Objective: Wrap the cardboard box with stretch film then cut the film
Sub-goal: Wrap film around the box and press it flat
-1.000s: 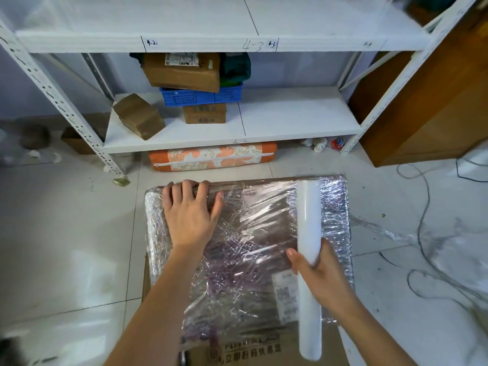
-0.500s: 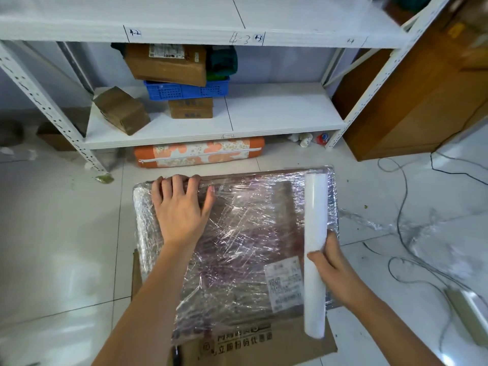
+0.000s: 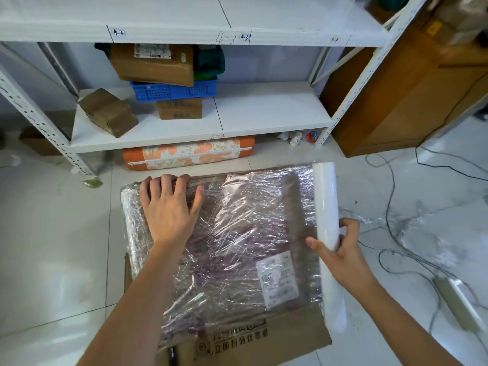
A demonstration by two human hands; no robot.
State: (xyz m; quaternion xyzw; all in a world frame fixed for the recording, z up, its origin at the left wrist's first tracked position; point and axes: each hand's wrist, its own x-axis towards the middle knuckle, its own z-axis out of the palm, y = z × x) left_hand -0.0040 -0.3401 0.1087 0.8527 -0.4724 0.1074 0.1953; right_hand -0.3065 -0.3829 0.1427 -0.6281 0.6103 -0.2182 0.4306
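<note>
- Both forearms are bare, with no sleeve showing up to the frame's lower edge.
- Left hand (image 3: 169, 210) and right hand (image 3: 340, 253): no gloves, rings or watch.

The box (image 3: 237, 260) lies on the floor (image 3: 52, 247), near of the shelf (image 3: 264, 112). The left hand (image 3: 169, 210) rests on its far left; the roll (image 3: 328, 233) lies along its right edge, in the right hand (image 3: 340, 252).

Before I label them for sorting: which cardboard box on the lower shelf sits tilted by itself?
The small box at the shelf's left end; the others are stacked with the blue crate.
</note>
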